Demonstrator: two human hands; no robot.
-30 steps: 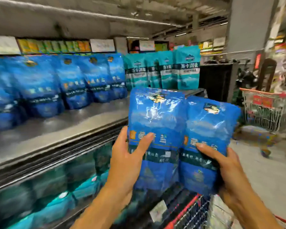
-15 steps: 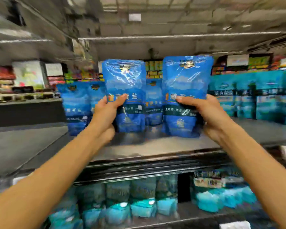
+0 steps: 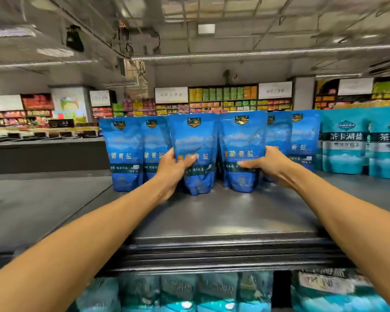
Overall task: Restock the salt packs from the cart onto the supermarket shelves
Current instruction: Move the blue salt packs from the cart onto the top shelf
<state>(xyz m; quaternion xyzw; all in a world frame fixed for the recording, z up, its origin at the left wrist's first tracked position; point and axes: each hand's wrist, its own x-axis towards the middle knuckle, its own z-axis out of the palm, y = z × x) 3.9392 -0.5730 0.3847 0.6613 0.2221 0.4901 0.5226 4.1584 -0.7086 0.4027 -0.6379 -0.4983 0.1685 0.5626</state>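
Observation:
Two blue salt packs stand upright side by side on the grey metal top shelf [image 3: 223,217]. My left hand [image 3: 175,168] grips the left blue salt pack [image 3: 195,140] at its lower edge, thumb across the front. My right hand [image 3: 269,164] grips the right blue salt pack [image 3: 242,138] from its right side. Both packs touch the shelf with their bottoms. Behind them runs a row of the same blue salt packs [image 3: 124,152], partly hidden by the two held ones.
Teal salt packs [image 3: 343,143] stand to the right on the same shelf. More teal packs [image 3: 189,293] fill the shelf below. The shelf's front lip [image 3: 223,251] lies between my forearms. Distant store shelving [image 3: 223,97] lines the back wall.
I turned from the cart to face the shelf. Both hands carried the two blue packs forward and down until they stand on the shelf in front of the row.

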